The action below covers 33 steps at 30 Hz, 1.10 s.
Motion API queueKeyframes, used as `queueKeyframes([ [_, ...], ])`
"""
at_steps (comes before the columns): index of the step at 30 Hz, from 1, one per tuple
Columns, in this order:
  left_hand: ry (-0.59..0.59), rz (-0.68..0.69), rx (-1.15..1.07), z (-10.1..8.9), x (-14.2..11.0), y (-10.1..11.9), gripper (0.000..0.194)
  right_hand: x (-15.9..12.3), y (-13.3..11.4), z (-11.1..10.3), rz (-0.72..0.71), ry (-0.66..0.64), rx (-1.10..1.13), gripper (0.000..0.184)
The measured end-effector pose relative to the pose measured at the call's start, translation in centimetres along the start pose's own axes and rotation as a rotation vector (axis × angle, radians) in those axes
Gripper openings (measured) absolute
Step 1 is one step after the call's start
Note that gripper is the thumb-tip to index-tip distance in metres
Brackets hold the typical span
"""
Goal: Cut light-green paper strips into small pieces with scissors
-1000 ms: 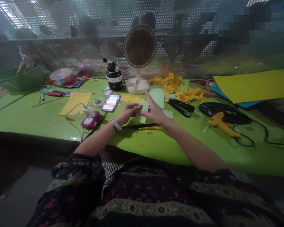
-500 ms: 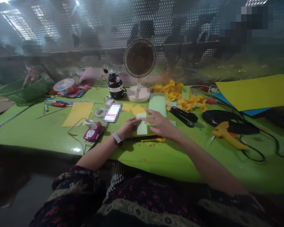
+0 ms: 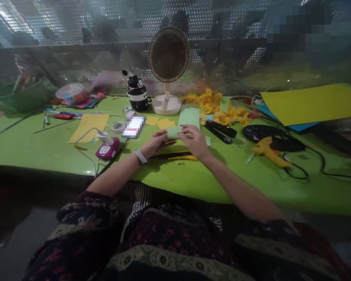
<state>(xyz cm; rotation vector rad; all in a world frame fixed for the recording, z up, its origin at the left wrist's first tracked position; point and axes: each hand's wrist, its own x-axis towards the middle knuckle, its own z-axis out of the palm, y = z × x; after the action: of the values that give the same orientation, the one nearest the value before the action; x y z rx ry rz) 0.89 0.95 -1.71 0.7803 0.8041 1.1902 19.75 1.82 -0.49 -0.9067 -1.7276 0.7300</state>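
A small piece of light green paper (image 3: 173,132), seemingly folded, is held between my two hands above the table. My left hand (image 3: 158,143) is closed on its left end, a pale watch band on the wrist. At the right end, my right hand (image 3: 194,137) pinches the paper with thumb and fingers. Just below lie a dark slim tool (image 3: 163,155) and a yellow-handled cutter-like tool (image 3: 183,157). Beyond the hands rests a larger light green sheet (image 3: 189,115), with small yellow paper pieces (image 3: 166,123) beside it.
A black stapler (image 3: 220,130) and a yellow glue gun (image 3: 270,152) with its cord lie to the right. Yellow paper flowers (image 3: 207,102), a fan (image 3: 168,58) and a dark flask (image 3: 138,93) stand behind. Leftward are a phone (image 3: 133,127), a tape roll (image 3: 117,127) and a purple socket box (image 3: 108,149).
The light green paper has gone from a taller upright strip to a shorter, folded-looking piece. My right hand's fingers have moved from stretched across it to pinching its right end. The camera view has shifted.
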Motion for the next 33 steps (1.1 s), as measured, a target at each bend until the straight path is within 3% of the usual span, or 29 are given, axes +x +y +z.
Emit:
queueKeyframes([
  [3, -0.007, 0.021, 0.003, 0.08, 0.01, 0.55, 0.014, 0.31, 0.09, 0.21, 0.086, 0.016, 0.004, 0.034],
  [8, -0.084, 0.028, 0.052, 0.19, -0.09, 0.89, 0.04, 0.49, 0.41, 0.03, 0.091, 0.0, -0.037, 0.031],
  [12, -0.113, 0.123, 0.136, 0.19, -0.25, 0.44, 0.036, 0.38, 0.16, -0.01, 0.084, -0.009, -0.05, 0.032],
  [25, -0.089, 0.128, 0.223, 0.29, -0.45, 0.4, 0.032, 0.23, -0.31, -0.09, 0.055, -0.051, -0.062, 0.037],
  [33, -0.127, 0.18, 0.241, 0.42, -0.41, -0.04, 0.032, 0.51, -0.54, -0.5, 0.167, 0.016, 0.153, 0.051],
])
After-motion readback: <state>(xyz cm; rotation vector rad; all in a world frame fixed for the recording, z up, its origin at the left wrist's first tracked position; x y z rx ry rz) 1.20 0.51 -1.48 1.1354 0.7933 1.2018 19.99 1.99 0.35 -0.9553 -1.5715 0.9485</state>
